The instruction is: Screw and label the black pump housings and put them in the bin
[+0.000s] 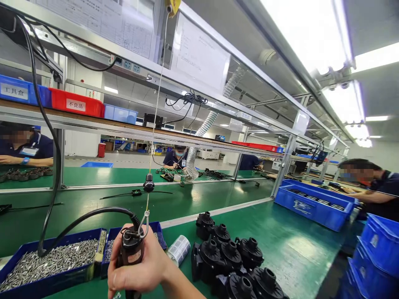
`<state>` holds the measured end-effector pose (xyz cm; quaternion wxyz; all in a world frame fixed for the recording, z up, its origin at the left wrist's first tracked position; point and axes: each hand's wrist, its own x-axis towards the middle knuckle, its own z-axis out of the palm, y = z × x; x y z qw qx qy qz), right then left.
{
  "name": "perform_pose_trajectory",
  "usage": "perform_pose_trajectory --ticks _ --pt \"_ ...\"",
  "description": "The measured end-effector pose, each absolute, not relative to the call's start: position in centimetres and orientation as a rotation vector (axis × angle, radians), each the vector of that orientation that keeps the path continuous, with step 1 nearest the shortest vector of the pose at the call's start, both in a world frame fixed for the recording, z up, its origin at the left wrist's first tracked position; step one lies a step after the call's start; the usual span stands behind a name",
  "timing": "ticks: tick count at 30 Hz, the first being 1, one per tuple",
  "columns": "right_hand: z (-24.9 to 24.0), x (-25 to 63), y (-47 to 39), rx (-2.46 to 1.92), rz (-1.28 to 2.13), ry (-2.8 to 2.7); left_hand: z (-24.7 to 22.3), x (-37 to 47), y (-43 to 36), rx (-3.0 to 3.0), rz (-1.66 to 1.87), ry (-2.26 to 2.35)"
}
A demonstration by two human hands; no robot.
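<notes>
In the head view my right hand (140,265) is wrapped round a black power screwdriver (132,249), held upright near the bottom edge. A metal hook and a thin cord with a black knob (149,183) rise from the top of the tool, and a black cable curves off it to the left. The screwdriver's lower end is out of frame. Behind and left of the hand lies a blue tray of metal screws (59,259), with a second blue tray (156,228) partly hidden by the hand. My left hand is not in view.
Several black round housings (230,253) are grouped on the green bench (299,241) to the right, beside a labelled roll (179,250). A blue crate (311,203) and stacked blue bins (374,253) stand farther right. People sit behind the shelf frame and at right.
</notes>
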<state>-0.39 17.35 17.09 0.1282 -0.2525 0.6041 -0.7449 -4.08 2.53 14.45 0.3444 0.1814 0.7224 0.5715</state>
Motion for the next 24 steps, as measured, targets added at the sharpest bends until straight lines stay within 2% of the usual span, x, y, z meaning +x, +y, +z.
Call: perform_pose_trajectory --ticks 5,10,16,24 --pt "17.1 -0.8 17.5 -0.783 -2.167 1.688 16.4 -5.6 3.1 0.658 1.551 1.992" --pt "17.7 -0.1 17.7 -0.826 -2.187 1.659 16.3 -4.8 2.2 0.796 1.578 2.077" --pt "17.4 0.2 18.4 -0.923 -2.157 1.689 16.1 -4.4 1.6 1.253 1.571 2.244" --pt "17.6 -1.1 19.5 -1.253 -2.170 1.505 15.8 -5.0 1.5 1.248 1.593 2.153"
